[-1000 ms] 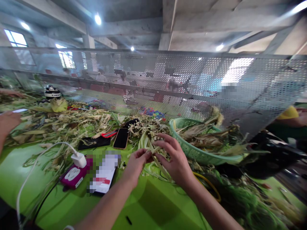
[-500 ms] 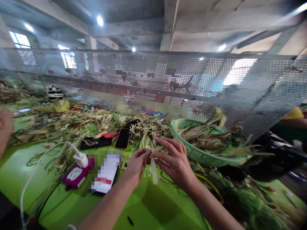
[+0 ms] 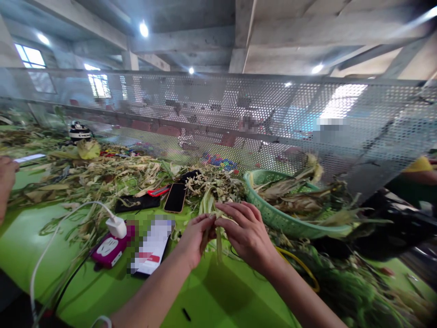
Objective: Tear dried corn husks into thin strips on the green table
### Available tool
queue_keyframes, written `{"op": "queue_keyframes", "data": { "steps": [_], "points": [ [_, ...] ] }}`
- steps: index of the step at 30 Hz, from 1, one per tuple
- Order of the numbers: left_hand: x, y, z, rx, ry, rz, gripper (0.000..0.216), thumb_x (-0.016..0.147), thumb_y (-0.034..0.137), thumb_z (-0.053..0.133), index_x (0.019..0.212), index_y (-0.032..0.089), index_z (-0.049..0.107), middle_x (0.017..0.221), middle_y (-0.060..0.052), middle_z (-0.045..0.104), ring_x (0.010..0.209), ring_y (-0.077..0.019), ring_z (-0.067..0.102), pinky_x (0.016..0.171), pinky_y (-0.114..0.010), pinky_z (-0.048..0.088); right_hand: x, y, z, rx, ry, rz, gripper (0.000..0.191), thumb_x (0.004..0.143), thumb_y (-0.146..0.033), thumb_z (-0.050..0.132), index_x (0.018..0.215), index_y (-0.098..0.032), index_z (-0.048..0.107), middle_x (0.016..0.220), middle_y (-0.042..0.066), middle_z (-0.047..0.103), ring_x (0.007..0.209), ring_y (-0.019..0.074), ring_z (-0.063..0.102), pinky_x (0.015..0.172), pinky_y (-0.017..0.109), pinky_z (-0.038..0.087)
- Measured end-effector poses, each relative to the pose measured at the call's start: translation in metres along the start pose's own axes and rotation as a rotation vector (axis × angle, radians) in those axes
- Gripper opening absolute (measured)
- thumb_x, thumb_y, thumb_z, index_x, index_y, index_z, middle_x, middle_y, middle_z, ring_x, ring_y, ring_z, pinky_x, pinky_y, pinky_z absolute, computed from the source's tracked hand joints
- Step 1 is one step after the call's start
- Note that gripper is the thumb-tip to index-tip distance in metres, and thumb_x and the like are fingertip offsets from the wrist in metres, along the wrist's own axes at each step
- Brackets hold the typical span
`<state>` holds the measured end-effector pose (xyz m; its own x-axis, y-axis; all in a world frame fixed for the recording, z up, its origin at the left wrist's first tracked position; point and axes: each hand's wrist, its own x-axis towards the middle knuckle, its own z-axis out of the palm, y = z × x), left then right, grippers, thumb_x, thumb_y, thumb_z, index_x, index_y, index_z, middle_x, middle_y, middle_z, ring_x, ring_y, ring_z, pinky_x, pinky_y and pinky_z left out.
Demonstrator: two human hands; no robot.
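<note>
Pale green corn husk strips [image 3: 219,246] hang between my two hands above the green table. My left hand [image 3: 196,239] is closed in a pinch on the husk, thumb and forefinger together. From the other side my right hand [image 3: 246,232] bends over the same husk, its thumb and index finger meeting near my left fingertips and its other fingers loosely stretched. The fingers partly hide the piece. Behind them lies a heap of dry husk scraps [image 3: 213,180]. A green plastic basket [image 3: 273,209] with dried corn husks [image 3: 293,200] stands just beyond my right hand.
Left of my hands lie a lit phone [image 3: 153,246], a purple power strip [image 3: 114,248] with a white charger [image 3: 116,226], a dark phone [image 3: 175,197] and a red cutter [image 3: 159,191]. A perforated metal screen [image 3: 205,118] runs behind. Another person's hand [image 3: 6,180] shows far left.
My right hand's fingers have bent and drawn down closer to my left fingertips. The hanging husk strip has turned and looks narrower. The other person's hand has moved left.
</note>
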<state>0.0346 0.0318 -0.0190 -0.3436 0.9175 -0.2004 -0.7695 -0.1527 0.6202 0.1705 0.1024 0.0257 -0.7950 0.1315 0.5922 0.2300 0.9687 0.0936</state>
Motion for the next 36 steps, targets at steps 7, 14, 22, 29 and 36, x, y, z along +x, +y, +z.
{"op": "queue_keyframes", "data": {
  "steps": [7, 14, 22, 29, 36],
  "points": [
    [0.0, 0.0, 0.0, -0.022, -0.052, 0.004, 0.027, 0.052, 0.019, 0.084, 0.07, 0.013, 0.064, 0.066, 0.0, 0.063, 0.06, -0.0076, 0.057, 0.06, -0.018, 0.044, 0.002, -0.001, 0.0, 0.062, 0.071, -0.005, 0.021, 0.085, -0.025, 0.058, 0.104, -0.032, 0.066, 0.11, 0.0, 0.068, 0.105, 0.0205, 0.056, 0.096, 0.039, 0.032],
    [0.002, -0.005, -0.005, 0.237, -0.035, 0.142, 0.029, 0.058, 0.028, 0.08, 0.08, 0.014, 0.067, 0.071, -0.001, 0.062, 0.061, -0.0092, 0.055, 0.055, -0.02, 0.038, -0.001, 0.002, 0.009, 0.261, 0.077, 0.223, 0.014, 0.085, -0.022, 0.056, 0.094, -0.026, 0.067, 0.094, 0.003, 0.07, 0.093, 0.0212, 0.057, 0.085, 0.036, 0.039],
    [-0.003, -0.002, -0.001, 0.411, -0.077, 0.217, 0.025, 0.068, 0.033, 0.072, 0.084, 0.015, 0.063, 0.072, -0.001, 0.057, 0.065, -0.0107, 0.051, 0.057, -0.021, 0.038, -0.007, 0.003, 0.025, 0.564, 0.108, 0.585, 0.016, 0.083, -0.034, 0.059, 0.081, -0.02, 0.065, 0.081, 0.004, 0.064, 0.081, 0.02, 0.057, 0.074, 0.031, 0.045],
    [-0.008, 0.0, 0.0, 0.601, -0.15, 0.273, 0.021, 0.076, 0.035, 0.062, 0.085, 0.015, 0.062, 0.071, 0.0, 0.055, 0.065, -0.0111, 0.047, 0.059, -0.022, 0.036, -0.003, 0.001, 0.027, 0.9, 0.157, 0.784, 0.024, 0.076, -0.04, 0.064, 0.079, -0.016, 0.061, 0.073, 0.003, 0.062, 0.071, 0.0166, 0.055, 0.069, 0.028, 0.045],
    [-0.006, -0.001, -0.002, 0.648, -0.171, 0.279, 0.025, 0.077, 0.037, 0.061, 0.09, 0.016, 0.062, 0.073, 0.0, 0.054, 0.067, -0.0112, 0.046, 0.06, -0.022, 0.036, -0.003, -0.002, 0.033, 1.217, 0.167, 0.875, 0.032, 0.07, -0.045, 0.07, 0.079, -0.017, 0.058, 0.07, 0.001, 0.059, 0.066, 0.0149, 0.054, 0.064, 0.027, 0.045]
  ]
}}
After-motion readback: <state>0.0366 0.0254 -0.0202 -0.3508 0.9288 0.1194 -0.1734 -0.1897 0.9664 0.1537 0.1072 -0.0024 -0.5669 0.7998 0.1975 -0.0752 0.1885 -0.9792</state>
